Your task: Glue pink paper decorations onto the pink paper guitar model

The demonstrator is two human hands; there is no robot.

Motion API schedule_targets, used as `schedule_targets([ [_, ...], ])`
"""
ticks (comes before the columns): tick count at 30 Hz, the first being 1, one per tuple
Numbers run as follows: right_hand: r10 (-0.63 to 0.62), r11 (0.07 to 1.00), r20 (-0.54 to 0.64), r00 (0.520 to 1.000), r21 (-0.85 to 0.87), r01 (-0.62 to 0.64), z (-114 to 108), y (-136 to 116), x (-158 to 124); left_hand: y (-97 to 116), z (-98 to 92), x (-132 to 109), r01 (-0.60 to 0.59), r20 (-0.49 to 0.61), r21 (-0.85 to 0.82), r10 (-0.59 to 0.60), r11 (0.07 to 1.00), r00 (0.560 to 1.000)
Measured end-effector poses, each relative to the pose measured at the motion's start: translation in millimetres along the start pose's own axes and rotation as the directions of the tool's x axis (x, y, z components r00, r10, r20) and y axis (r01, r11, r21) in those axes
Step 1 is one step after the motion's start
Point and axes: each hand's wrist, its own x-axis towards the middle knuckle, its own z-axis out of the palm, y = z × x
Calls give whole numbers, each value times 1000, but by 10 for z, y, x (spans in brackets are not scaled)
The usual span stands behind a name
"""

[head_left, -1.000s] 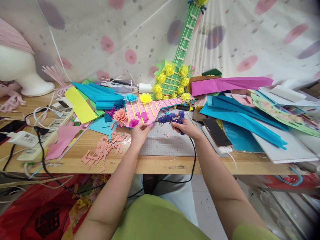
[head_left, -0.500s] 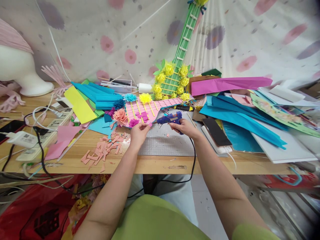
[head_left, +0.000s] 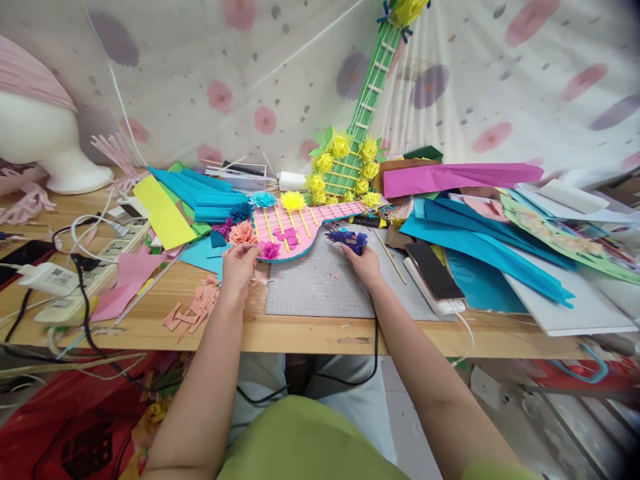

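Note:
A pink paper guitar point(head_left: 299, 230) with yellow strips and white strings lies on the table, its left end trimmed with paper flowers. At that end, my left hand point(head_left: 240, 267) has its fingers pinched together, just below the coral paper flower point(head_left: 243, 233) and beside the magenta flower point(head_left: 270, 250). What the fingertips hold, if anything, is hidden. My right hand point(head_left: 364, 265) is closed on a dark blue glue gun point(head_left: 350, 240), low over the grey cutting mat point(head_left: 320, 290). The gun's nozzle points left, towards the guitar's edge, and its black cord hangs off the table front.
Behind stands a green paper guitar point(head_left: 367, 110) with yellow flowers. Coral paper scraps point(head_left: 193, 310) lie at the left front. A power strip point(head_left: 110, 267) with cables is farther left. Right of the mat lie a phone point(head_left: 434, 270) and blue folded paper point(head_left: 480, 243).
My left hand has moved left from the guitar's lower edge to the coral flower. The glue gun in my right hand has come down slightly towards the mat.

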Motion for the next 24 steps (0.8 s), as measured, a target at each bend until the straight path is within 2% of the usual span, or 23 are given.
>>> schedule_targets([
  [5,7,973,-69,998,-228,-22,148,-59,-20,112,-199,44,18,-34,58,-16,998,999],
  [12,33,904,-75,997,-422,-62,173,-130,-63,59,-309,29,53,-41,112,-49,992,998],
  [18,-7,911,-68,998,-412,-21,129,4,36,-7,-373,49,50,6,156,-52,987,999],
  [24,-34,968,-15,999,-250,30,88,143,77,-47,-389,57,21,1,131,-21,991,1000],
])
